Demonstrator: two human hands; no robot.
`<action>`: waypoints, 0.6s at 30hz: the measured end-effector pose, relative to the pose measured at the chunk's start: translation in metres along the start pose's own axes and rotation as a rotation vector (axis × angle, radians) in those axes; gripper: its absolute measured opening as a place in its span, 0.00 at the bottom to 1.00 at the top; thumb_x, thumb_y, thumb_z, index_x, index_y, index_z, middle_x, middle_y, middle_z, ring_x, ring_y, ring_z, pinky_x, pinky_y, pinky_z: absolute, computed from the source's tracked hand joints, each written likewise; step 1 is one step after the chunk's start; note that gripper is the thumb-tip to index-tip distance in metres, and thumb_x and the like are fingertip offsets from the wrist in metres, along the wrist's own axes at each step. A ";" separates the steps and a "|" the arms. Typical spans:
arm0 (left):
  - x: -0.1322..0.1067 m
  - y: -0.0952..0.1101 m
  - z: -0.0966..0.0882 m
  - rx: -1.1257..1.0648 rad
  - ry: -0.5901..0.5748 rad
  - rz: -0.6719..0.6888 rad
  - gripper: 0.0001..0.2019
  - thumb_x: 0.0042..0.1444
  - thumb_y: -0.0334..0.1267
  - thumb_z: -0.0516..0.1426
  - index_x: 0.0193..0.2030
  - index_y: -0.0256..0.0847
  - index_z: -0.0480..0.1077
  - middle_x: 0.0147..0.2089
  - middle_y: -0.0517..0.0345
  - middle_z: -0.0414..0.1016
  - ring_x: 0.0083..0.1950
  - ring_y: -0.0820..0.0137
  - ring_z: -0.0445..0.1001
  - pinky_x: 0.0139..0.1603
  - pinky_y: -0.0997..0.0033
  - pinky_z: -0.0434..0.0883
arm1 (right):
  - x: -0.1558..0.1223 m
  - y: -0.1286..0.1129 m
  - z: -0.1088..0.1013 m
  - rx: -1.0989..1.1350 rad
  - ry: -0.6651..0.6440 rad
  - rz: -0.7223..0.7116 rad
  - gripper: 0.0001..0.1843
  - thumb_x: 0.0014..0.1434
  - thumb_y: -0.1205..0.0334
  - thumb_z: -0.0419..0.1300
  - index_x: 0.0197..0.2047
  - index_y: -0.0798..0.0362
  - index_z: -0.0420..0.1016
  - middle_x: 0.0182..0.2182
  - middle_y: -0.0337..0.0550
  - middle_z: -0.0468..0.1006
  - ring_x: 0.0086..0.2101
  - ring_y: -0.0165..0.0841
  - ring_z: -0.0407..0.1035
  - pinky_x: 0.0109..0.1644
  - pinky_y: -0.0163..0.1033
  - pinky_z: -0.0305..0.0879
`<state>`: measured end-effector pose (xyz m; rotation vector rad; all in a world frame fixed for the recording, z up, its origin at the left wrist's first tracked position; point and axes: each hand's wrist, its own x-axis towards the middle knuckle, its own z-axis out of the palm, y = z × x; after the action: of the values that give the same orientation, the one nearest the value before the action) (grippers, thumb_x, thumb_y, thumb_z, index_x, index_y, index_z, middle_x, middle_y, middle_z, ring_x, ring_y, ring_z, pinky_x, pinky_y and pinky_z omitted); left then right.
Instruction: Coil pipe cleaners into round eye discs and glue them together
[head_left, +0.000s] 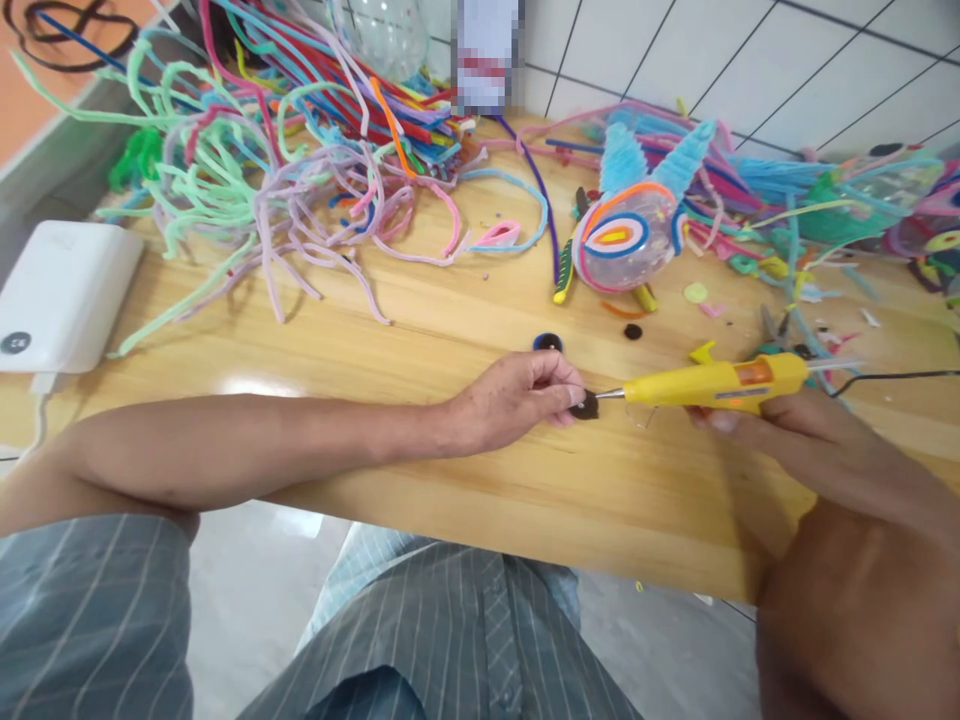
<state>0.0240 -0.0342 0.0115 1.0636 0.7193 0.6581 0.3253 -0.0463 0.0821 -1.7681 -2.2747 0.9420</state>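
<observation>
Between the fingertips of my left hand point(525, 400) is a small black disc point(586, 407). My right hand point(780, 430) grips a yellow hot glue gun point(697, 382), its metal nozzle at the disc's edge. A clear glue stick point(832, 365) sticks out of the gun's back end. Just beyond my left hand lies a blue-rimmed black disc point(548, 343), and another small black disc point(633, 331) is further right. Behind them sits a clear, rounded plastic craft figure point(626, 250) with fuzzy blue ears and coloured pipe-cleaner loops.
Tangled pipe cleaners point(225, 190) cover the back left of the wooden table point(420, 340). A white power bank point(67, 290) with a cable stands at the left. More pipe cleaners, scraps and pliers point(772, 325) lie at the right. A tiled wall point(675, 60) rises behind.
</observation>
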 end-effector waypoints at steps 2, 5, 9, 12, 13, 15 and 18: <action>0.000 0.000 0.000 -0.003 -0.003 0.007 0.05 0.65 0.30 0.59 0.37 0.34 0.71 0.33 0.60 0.76 0.33 0.78 0.76 0.39 0.77 0.74 | 0.000 0.000 -0.001 0.036 -0.022 0.004 0.29 0.60 0.27 0.55 0.31 0.43 0.80 0.29 0.44 0.79 0.31 0.43 0.73 0.32 0.45 0.74; 0.001 0.000 0.000 -0.005 -0.010 0.008 0.05 0.65 0.31 0.59 0.37 0.35 0.71 0.33 0.60 0.76 0.33 0.77 0.76 0.39 0.76 0.74 | 0.000 0.005 -0.001 0.069 -0.026 0.021 0.28 0.59 0.28 0.59 0.36 0.44 0.82 0.33 0.42 0.82 0.35 0.42 0.75 0.37 0.43 0.76; 0.001 -0.001 0.000 0.006 -0.011 0.001 0.04 0.65 0.31 0.59 0.37 0.35 0.71 0.32 0.61 0.76 0.33 0.77 0.77 0.38 0.77 0.74 | -0.001 0.012 0.001 0.128 -0.020 0.064 0.26 0.58 0.31 0.62 0.40 0.44 0.83 0.36 0.42 0.84 0.39 0.44 0.77 0.42 0.43 0.77; 0.002 -0.001 0.000 0.007 -0.005 -0.001 0.05 0.65 0.30 0.59 0.36 0.34 0.71 0.32 0.61 0.76 0.32 0.78 0.76 0.38 0.77 0.74 | 0.000 0.013 0.002 0.132 -0.022 0.078 0.24 0.57 0.33 0.63 0.39 0.45 0.84 0.35 0.42 0.83 0.39 0.44 0.77 0.41 0.43 0.77; 0.002 -0.001 0.000 0.007 -0.002 -0.004 0.05 0.65 0.30 0.59 0.36 0.34 0.71 0.31 0.61 0.76 0.32 0.78 0.76 0.38 0.77 0.73 | 0.000 0.012 0.002 0.121 -0.021 0.082 0.24 0.58 0.33 0.62 0.38 0.45 0.84 0.33 0.42 0.83 0.38 0.44 0.77 0.39 0.43 0.77; 0.002 0.000 0.001 0.005 0.003 -0.012 0.05 0.65 0.30 0.59 0.36 0.34 0.71 0.31 0.61 0.75 0.32 0.78 0.76 0.38 0.77 0.74 | 0.001 0.009 0.002 0.095 -0.019 0.088 0.24 0.57 0.33 0.62 0.36 0.45 0.84 0.30 0.42 0.81 0.36 0.43 0.76 0.37 0.43 0.76; 0.001 0.001 0.001 -0.007 0.005 -0.019 0.05 0.65 0.29 0.59 0.36 0.34 0.71 0.32 0.61 0.75 0.32 0.78 0.76 0.38 0.77 0.74 | 0.003 0.000 0.002 0.086 0.042 0.085 0.26 0.53 0.29 0.64 0.33 0.45 0.84 0.29 0.43 0.81 0.34 0.44 0.76 0.35 0.44 0.76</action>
<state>0.0252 -0.0337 0.0129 1.0484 0.7297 0.6468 0.3238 -0.0449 0.0793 -1.8429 -2.1163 0.9906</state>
